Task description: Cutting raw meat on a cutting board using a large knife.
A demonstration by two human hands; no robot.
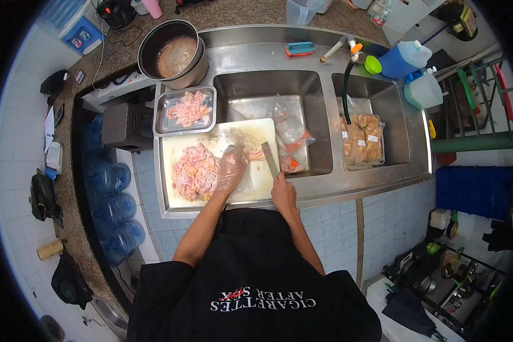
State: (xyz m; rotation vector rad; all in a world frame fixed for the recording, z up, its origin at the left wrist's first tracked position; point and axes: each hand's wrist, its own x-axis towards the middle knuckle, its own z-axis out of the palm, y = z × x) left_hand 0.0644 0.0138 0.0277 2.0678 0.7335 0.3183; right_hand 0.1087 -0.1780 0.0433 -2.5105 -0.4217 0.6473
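Note:
A white cutting board [256, 184] bears a large heap of raw chicken skin [195, 172] on its left side. My left hand [231, 169], in a clear plastic glove, rests on the board beside that heap, against a small strip of raw skin [256, 155]; its fingers are partly hidden. My right hand [284, 193] is shut around the handle of a knife [270, 158], whose broad blade points away from me over the board's right edge. Behind the board, a steel tray [162, 122] holds a smaller pile of cut pieces [190, 109].
The left sink basin [273, 81] holds plastic bags [288, 128]. Packed meat in trays [363, 141] lies in the right basin [393, 102]. A large pot [171, 55] stands behind the tray. A brush [300, 48], a faucet [354, 47] and jugs [406, 59] line the back.

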